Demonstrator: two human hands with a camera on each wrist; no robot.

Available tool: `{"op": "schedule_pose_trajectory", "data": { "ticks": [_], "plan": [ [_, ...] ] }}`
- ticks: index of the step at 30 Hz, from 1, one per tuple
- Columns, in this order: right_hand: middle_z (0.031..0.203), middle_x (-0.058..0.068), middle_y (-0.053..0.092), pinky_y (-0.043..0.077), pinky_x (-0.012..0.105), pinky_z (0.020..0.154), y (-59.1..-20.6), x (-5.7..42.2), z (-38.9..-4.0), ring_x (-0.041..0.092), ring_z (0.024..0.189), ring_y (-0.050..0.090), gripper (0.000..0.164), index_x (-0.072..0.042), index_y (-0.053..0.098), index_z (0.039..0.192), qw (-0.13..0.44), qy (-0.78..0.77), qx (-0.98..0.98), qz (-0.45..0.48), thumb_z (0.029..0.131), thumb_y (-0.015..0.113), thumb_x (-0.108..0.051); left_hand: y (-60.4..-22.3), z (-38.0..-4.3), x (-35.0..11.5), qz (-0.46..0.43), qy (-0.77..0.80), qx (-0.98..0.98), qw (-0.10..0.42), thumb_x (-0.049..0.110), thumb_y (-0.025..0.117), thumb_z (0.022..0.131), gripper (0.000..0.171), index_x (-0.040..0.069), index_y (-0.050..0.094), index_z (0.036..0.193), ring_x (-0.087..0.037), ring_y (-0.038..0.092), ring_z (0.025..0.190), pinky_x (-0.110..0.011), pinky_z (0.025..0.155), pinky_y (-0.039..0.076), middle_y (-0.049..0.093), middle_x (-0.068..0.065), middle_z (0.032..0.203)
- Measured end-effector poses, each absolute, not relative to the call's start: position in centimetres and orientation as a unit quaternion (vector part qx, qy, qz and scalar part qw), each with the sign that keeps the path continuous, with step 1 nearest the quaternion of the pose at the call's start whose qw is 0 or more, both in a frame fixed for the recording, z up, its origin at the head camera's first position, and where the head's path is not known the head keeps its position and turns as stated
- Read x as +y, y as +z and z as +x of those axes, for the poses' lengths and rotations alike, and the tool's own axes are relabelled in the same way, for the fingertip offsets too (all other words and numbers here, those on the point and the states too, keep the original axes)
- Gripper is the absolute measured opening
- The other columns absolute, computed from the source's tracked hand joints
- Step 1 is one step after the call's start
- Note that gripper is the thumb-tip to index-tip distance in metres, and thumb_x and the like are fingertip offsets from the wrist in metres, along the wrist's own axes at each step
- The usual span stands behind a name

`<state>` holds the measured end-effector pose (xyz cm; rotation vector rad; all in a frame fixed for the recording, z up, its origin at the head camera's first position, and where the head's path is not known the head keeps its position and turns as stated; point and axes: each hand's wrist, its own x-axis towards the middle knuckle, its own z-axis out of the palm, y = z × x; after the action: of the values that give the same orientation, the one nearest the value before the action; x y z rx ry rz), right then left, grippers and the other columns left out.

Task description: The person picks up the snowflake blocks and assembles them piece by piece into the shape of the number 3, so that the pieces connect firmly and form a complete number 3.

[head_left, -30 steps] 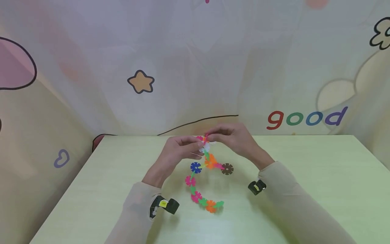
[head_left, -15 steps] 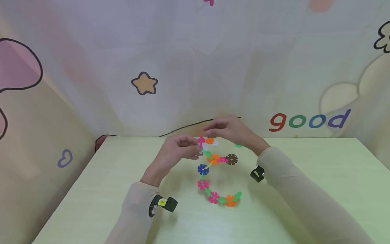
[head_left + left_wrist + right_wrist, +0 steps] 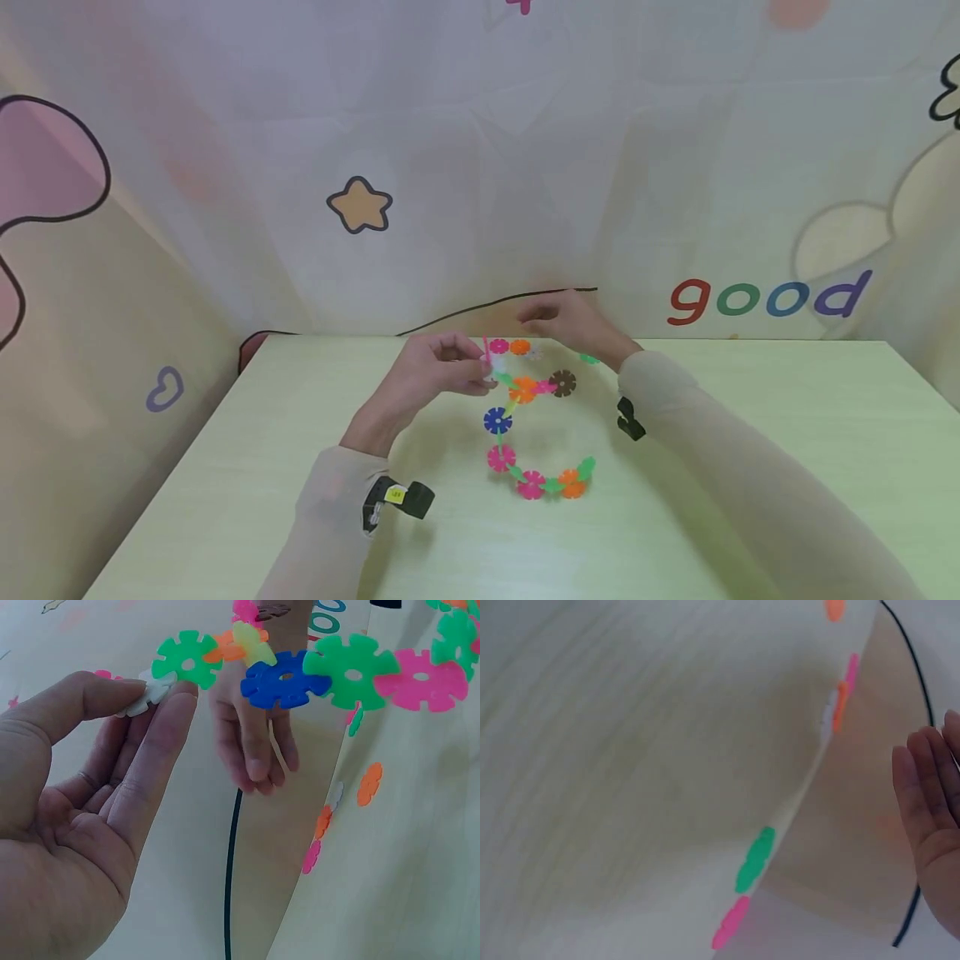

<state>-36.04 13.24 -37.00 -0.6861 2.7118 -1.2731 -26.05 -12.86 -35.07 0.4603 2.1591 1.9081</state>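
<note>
My left hand (image 3: 438,371) pinches a white notched snowflake disc (image 3: 154,691) between thumb and fingers. From it hangs a chain of interlocked plastic snowflake discs, held over the table. A pink disc (image 3: 487,350) stands edge-on at the top, by the white one. Below come green, orange (image 3: 523,390) and yellow discs, then a blue disc (image 3: 498,421). A side branch ends in a brown disc (image 3: 562,383). The lower part curves right through pink, green and orange discs to a green end disc (image 3: 587,468). My right hand (image 3: 566,321) hovers beyond the chain with loosely bent fingers, holding nothing.
Loose discs lie along the table's (image 3: 735,467) far edge: a pink disc (image 3: 498,346), an orange disc (image 3: 520,347), a white disc (image 3: 533,353) and a green disc (image 3: 589,358). Behind that edge rises a printed backdrop (image 3: 480,183).
My right hand has let go of the pink disc at the chain's top and drawn away to the right. The chain's lower end has swung right; my left hand keeps its pinch.
</note>
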Motion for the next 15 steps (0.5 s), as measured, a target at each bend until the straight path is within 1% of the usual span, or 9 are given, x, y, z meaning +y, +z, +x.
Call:
{"op": "schedule_pose_trajectory", "data": {
  "ticks": [3, 6, 11, 15],
  "plan": [
    [0.118, 0.008, 0.076, 0.056, 0.046, 0.104, -38.1, 12.4, -37.0, 0.03, 0.114, 0.069, 0.022, -0.005, 0.078, 0.122, 0.041, -0.391, 0.891, -0.227, 0.102, 0.073, -0.011, -35.1, -26.1, -13.0, 0.154, 0.64, 0.744, 0.113, 0.007, 0.074, 0.099, 0.01, 0.0, 0.071, 0.105, -0.03, 0.079, 0.092, -0.048, 0.105, 0.055, 0.076, -0.015, 0.099],
    [0.118, 0.006, 0.076, 0.057, 0.044, 0.102, -38.8, 11.6, -37.7, 0.028, 0.112, 0.069, 0.024, -0.006, 0.078, 0.124, 0.056, -0.368, 0.901, -0.222, 0.101, 0.075, -0.012, -35.2, -26.2, -13.2, 0.155, 0.635, 0.748, 0.117, 0.006, 0.074, 0.099, 0.009, 0.001, 0.071, 0.105, -0.031, 0.079, 0.092, -0.049, 0.106, 0.054, 0.076, -0.015, 0.1],
    [0.117, 0.005, 0.076, 0.058, 0.041, 0.099, -39.5, 10.3, -38.2, 0.027, 0.11, 0.066, 0.026, -0.008, 0.078, 0.125, 0.067, -0.316, 0.917, -0.233, 0.099, 0.077, -0.012, -35.3, -26.3, -13.3, 0.166, 0.637, 0.743, 0.124, 0.004, 0.074, 0.098, 0.009, -0.002, 0.07, 0.104, -0.031, 0.079, 0.093, -0.044, 0.1, 0.058, 0.076, -0.016, 0.099],
    [0.111, 0.004, 0.076, 0.057, 0.04, 0.099, -40.0, 9.5, -38.5, 0.026, 0.105, 0.065, 0.023, -0.008, 0.08, 0.12, 0.056, -0.278, 0.92, -0.271, 0.097, 0.079, -0.01, -35.3, -26.2, -13.4, 0.173, 0.64, 0.738, 0.125, 0.004, 0.073, 0.098, 0.008, -0.002, 0.07, 0.104, -0.032, 0.079, 0.093, -0.042, 0.097, 0.06, 0.076, -0.017, 0.099]
  ]
}}
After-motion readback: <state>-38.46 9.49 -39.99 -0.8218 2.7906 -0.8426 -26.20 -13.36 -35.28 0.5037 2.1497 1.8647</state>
